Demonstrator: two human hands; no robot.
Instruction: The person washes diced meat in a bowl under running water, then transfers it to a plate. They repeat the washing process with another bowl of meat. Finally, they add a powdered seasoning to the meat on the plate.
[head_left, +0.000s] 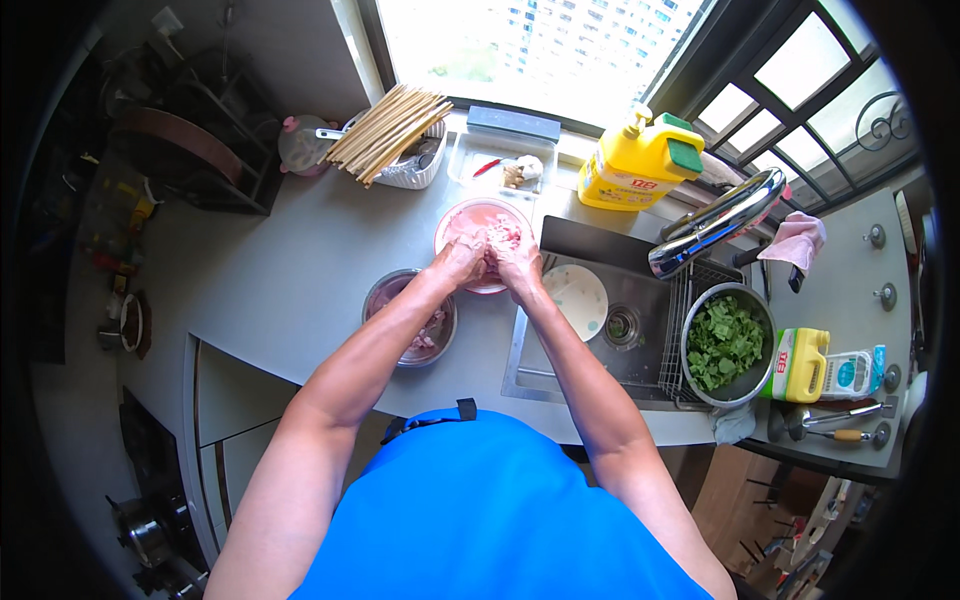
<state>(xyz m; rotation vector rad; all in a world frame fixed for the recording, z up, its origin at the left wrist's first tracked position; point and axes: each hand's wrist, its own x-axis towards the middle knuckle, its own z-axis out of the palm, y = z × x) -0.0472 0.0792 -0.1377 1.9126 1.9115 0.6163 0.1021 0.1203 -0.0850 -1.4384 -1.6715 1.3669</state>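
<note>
A pink-white bowl (459, 217) with a red rim stands on the grey counter, left of the sink, with raw meat pieces (504, 231) in it. Over its lower left side is my left hand (463, 259), fingers bent at the meat; whether they grip a piece cannot be told. At the bowl's right side, my right hand (520, 255) reaches over the rim with its fingers at the meat, partly hidden. A metal bowl (450, 337) holding more raw meat (427, 335) sits nearer my body, partly covered by my left forearm.
A plate (585, 300) lies in the steel sink (637, 364), below the tap (720, 221). Right of it stands a pot of leafy greens (726, 341). Behind the bowl are a clear tray (465, 161), a yellow detergent jug (619, 169) and a basket (424, 176) with chopsticks (390, 131) across it.
</note>
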